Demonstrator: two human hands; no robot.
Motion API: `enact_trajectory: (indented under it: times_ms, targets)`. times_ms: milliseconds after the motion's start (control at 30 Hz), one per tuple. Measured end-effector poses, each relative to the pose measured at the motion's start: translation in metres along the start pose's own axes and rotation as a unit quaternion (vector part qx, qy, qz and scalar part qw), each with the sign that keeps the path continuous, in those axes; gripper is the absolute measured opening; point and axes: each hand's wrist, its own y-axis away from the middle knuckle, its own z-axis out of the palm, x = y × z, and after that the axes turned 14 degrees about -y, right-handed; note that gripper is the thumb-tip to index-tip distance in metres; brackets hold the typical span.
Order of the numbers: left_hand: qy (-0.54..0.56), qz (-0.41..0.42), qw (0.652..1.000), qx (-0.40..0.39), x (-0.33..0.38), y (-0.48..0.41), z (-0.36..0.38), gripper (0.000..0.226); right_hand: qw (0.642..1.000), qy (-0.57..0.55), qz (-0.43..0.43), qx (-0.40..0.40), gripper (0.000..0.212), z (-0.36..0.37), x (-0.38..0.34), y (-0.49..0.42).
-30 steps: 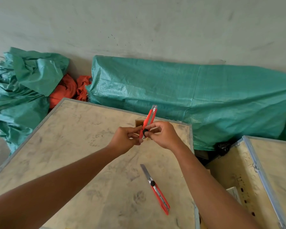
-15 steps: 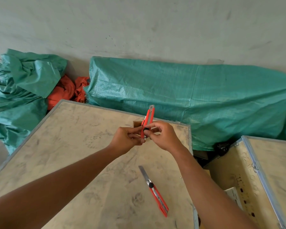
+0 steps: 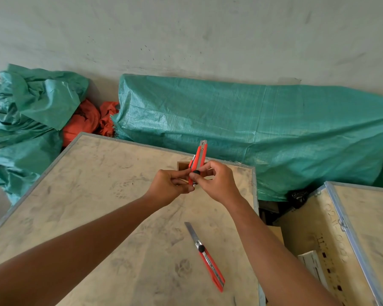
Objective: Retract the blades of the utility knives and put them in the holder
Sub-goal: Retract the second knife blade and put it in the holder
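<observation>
Both hands hold one red utility knife (image 3: 200, 156) upright over the far right part of the wooden crate top (image 3: 93, 202). My left hand (image 3: 169, 187) pinches its lower end. My right hand (image 3: 217, 182) grips it at the black slider knob; only the metal tip shows at its top. Right behind the hands sits a small wooden holder (image 3: 182, 166), with another red knife standing in it, partly hidden. A second red utility knife (image 3: 208, 259) lies flat on the crate nearer to me, its grey blade extended toward the far left.
A green tarp-covered heap (image 3: 263, 133) runs along the wall behind the crate. Crumpled green tarp (image 3: 29, 120) and orange cloth (image 3: 84, 122) lie at the left. Another wooden crate (image 3: 349, 244) with metal edging stands at the right across a dark gap.
The held knife has turned more upright and its exposed blade tip looks shorter. The hands have barely shifted. The knife lying on the crate has not moved.
</observation>
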Motion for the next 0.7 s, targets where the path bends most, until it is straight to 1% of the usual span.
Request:
enact_trajectory:
  times_ms: [67, 200, 367, 433, 500, 567, 633, 700]
  targets:
    - [-0.015, 0.001, 1.000, -0.002, -0.003, -0.003, 0.000, 0.049, 1.000, -0.014, 0.020, -0.001, 0.023, 0.003, 0.006, -0.004]
    - [-0.035, -0.020, 0.999, -0.008, -0.017, -0.013, -0.001, 0.052, 0.991, -0.115, 0.068, 0.019, 0.020, 0.005, 0.025, -0.022]
    - [-0.063, -0.039, 0.997, -0.015, -0.035, -0.038, 0.000, 0.055, 0.993, -0.090, 0.070, 0.023, 0.035, 0.004, 0.041, -0.058]
    - [-0.110, -0.035, 0.993, -0.001, -0.041, -0.057, -0.003, 0.056, 0.991, -0.095, 0.080, 0.040, 0.037, 0.004, 0.046, -0.072]
    - [-0.166, -0.024, 0.986, 0.021, -0.051, -0.077, -0.006, 0.058, 0.989, -0.096, 0.091, 0.064, 0.032, 0.006, 0.052, -0.086]
    - [-0.216, -0.020, 0.976, 0.031, -0.060, -0.096, -0.008, 0.062, 0.990, -0.077, 0.086, 0.081, 0.032, 0.012, 0.060, -0.096]
    - [-0.276, -0.040, 0.960, 0.019, -0.070, -0.113, -0.008, 0.073, 0.991, -0.057, 0.074, 0.093, 0.034, 0.019, 0.071, -0.104]
    - [-0.327, -0.060, 0.943, -0.012, -0.080, -0.126, -0.005, 0.083, 0.992, -0.029, 0.065, 0.100, 0.036, 0.028, 0.083, -0.108]
